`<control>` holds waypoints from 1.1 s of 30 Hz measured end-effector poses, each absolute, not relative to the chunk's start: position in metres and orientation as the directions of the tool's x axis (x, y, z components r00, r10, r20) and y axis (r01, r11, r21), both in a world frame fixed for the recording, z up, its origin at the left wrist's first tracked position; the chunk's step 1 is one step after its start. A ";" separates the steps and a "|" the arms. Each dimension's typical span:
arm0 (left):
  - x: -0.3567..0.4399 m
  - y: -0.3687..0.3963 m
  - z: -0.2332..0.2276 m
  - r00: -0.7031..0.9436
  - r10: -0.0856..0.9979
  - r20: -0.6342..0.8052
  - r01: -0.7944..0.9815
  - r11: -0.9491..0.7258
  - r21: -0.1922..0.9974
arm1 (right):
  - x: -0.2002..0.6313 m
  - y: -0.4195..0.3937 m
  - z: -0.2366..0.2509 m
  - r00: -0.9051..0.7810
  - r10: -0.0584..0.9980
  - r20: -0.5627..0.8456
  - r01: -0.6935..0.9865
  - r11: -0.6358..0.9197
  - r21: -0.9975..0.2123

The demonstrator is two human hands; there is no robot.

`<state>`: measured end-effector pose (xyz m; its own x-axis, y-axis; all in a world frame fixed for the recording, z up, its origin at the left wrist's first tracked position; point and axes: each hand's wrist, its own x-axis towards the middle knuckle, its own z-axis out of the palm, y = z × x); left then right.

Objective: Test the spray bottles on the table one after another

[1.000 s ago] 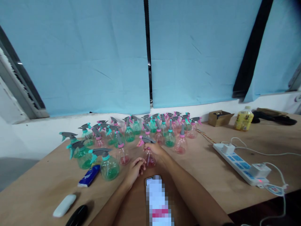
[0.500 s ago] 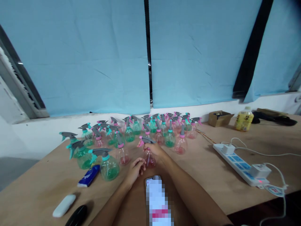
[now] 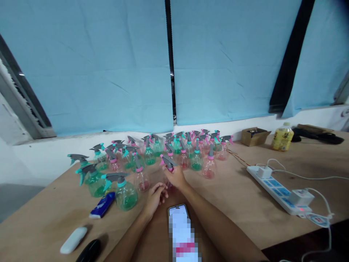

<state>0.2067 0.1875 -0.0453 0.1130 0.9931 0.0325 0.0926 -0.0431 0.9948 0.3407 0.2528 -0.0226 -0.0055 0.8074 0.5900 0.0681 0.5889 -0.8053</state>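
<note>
1 pink-trimmed sprayer (image 3: 169,163) is clasped in the grip of the right hand (image 3: 176,177); the left hand (image 3: 157,196) is loosely curled, apparently empty. By a leftward swing, the neighbouring bottle (image 3: 142,179) could be toppled.

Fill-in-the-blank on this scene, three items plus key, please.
1. The right hand grips a spray bottle whose head is gray and ____.
2. In the picture, the cardboard box sits to the ____ of the yellow-labelled bottle.
3. The indicator light on the power strip glows ____.

Missing words: pink; left; red.
</note>
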 end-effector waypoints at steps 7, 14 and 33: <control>0.204 0.190 -0.050 0.025 0.998 0.055 0.001 -0.055 0.998 | 0.339 0.250 -0.040 -0.091 0.678 0.729 0.356 0.706 -0.612; 0.204 0.193 -0.053 -0.069 0.997 0.025 -0.042 -0.028 0.999 | 0.336 0.256 -0.050 -0.044 0.758 0.651 0.583 0.548 -0.599; 0.205 0.189 -0.044 0.014 0.999 0.039 -0.013 -0.039 0.999 | 0.350 0.267 -0.035 0.084 0.758 0.647 0.582 0.490 -0.649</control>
